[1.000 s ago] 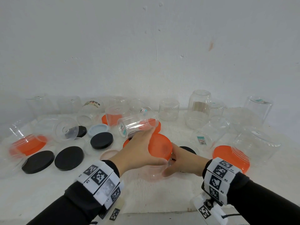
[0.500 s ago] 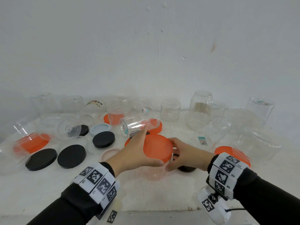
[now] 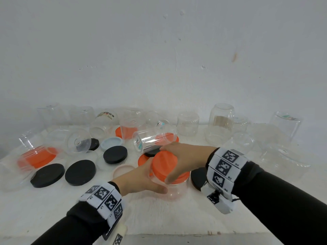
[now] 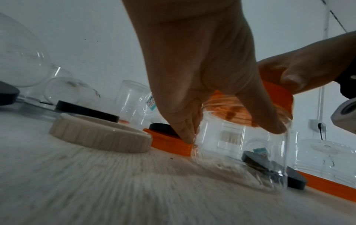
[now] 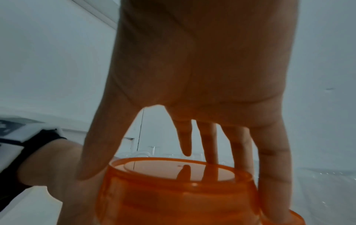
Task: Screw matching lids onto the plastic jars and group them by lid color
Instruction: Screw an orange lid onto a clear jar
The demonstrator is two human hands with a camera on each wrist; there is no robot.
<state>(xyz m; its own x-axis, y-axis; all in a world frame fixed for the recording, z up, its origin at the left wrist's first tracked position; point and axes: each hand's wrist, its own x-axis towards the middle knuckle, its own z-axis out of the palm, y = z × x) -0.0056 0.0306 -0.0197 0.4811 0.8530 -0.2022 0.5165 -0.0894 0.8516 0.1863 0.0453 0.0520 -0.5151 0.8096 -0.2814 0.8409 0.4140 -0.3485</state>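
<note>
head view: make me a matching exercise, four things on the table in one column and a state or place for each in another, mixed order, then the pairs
Things
1. orange lid
2. clear jar
3. pale blue lid
4. labelled jar

States
A. lying on its side behind the hands
B. gripped from above by the right hand
C. held at its side by the left hand
D. loose on the table, open side up

Pairs: 1-B, 2-C, 3-D, 4-A

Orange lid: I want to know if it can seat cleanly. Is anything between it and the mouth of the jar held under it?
Nothing visible. The orange lid already sits on the clear jar; right hand grips the lid, left hand holds the jar.
</note>
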